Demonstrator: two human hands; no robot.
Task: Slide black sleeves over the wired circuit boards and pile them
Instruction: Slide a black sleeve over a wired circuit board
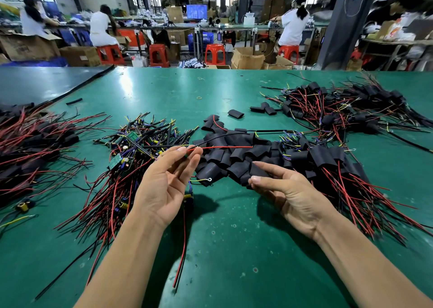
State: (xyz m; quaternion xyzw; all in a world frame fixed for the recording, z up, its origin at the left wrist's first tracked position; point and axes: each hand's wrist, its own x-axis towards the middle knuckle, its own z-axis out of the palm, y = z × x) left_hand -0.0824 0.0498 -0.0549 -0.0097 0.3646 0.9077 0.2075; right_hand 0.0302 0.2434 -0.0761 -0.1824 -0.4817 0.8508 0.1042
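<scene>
My left hand (167, 178) is raised palm up and pinches the red wire (225, 147) of a wired circuit board between thumb and fingertips; more of its red and black wires (181, 249) hang below the hand. My right hand (288, 190) lies palm up and pinches one black sleeve (257, 170) at the near edge of the loose sleeve heap (234, 157). Bare boards with green circuit faces and wires make a heap (131, 148) to the left of my left hand. Sleeved boards are piled right of my right hand (332, 162).
A larger pile of sleeved boards (346, 108) lies far right, another (30, 143) at the left edge. Stray sleeves (235, 113) and a yellow rubber band (199, 98) sit on the green table (164, 89). Seated people, red stools and cardboard boxes stand beyond the table.
</scene>
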